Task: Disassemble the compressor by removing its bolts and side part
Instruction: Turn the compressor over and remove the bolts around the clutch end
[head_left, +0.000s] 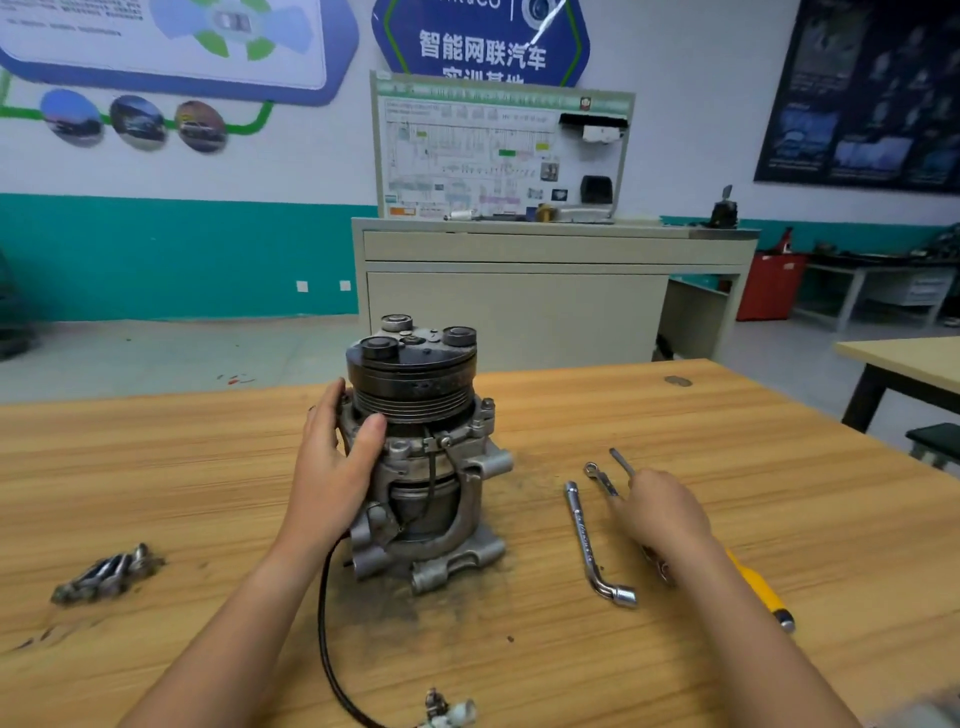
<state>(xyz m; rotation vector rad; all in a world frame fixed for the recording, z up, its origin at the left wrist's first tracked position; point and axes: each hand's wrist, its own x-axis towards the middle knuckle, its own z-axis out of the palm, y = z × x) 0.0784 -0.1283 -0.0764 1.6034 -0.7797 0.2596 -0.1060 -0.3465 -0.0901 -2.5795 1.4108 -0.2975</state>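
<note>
Head view, and the compressor stands on end in the middle of the bench, pulley uppermost. The left hand wraps its side, thumb pressed on the pulley grooves. The right hand is out over the tools, fingers down on a ring spanner — too blurred to tell whether it has actually gripped it. An L-shaped socket wrench lies between that hand and the compressor.

Now the worry: it's a tall, top-heavy lump on a small foot, steadied by one hand only. Lean on a tight bolt and, I'd say, it tips or skids on the grit around its base. The black cable trails towards the near edge — a forearm could snag it and tug the whole unit. And what look like loose bolts, heaped well off to the left, could roll if the bench gets jolted.
</note>
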